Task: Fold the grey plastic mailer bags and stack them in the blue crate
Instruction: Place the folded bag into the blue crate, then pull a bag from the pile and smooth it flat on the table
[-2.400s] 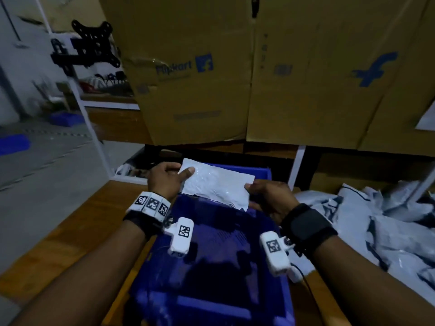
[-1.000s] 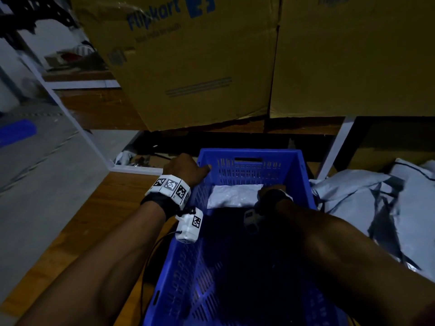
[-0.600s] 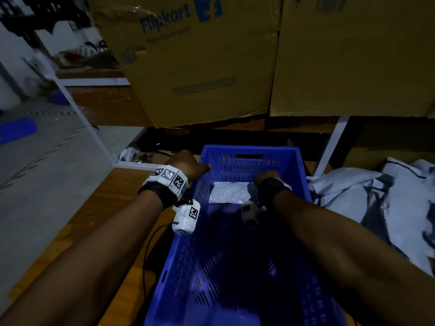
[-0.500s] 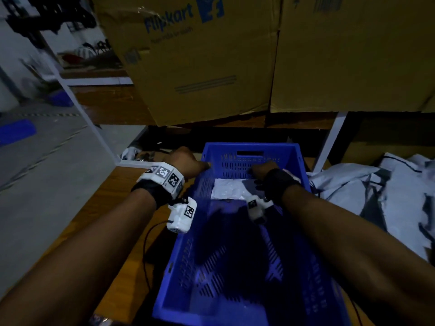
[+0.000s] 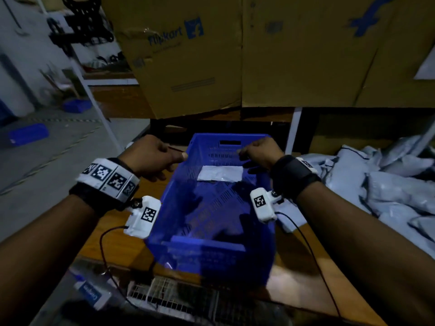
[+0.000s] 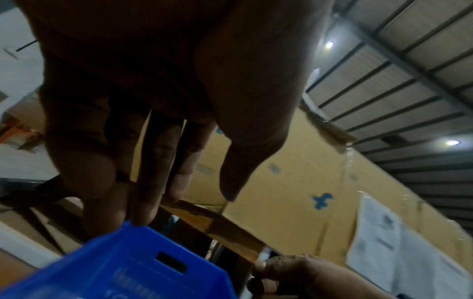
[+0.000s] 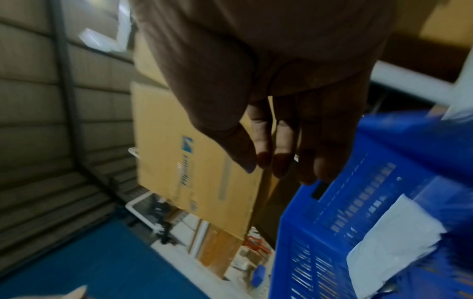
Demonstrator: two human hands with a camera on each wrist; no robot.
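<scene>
The blue crate (image 5: pixel 164 222) stands on the wooden table in front of me. One folded grey mailer bag (image 5: pixel 220 173) lies flat on its floor at the far end, also seen in the right wrist view (image 7: pixel 391 238). My left hand (image 5: pixel 175 164) hovers at the crate's far-left corner (image 6: pixel 128 269), fingers (image 6: pixel 143 202) loosely straight and holding nothing. My right hand (image 5: pixel 244 157) hangs over the far-right part of the crate, above the bag, with relaxed, empty fingers (image 7: pixel 281 157). A heap of unfolded grey mailers (image 5: pixel 388 189) lies to the right of the crate.
Large cardboard boxes (image 5: pixel 235 55) rise just behind the crate. A white frame post (image 5: pixel 293 130) stands at the back right. A wire rack (image 5: pixel 179 300) and a small labelled bottle (image 5: pixel 90 295) sit below the table's near edge. Blue bins (image 5: pixel 28 135) lie on the floor at left.
My right hand let go of the folded bag on the crate floor and rose above it. My left hand came off the crate's corner. The view pulled back.
</scene>
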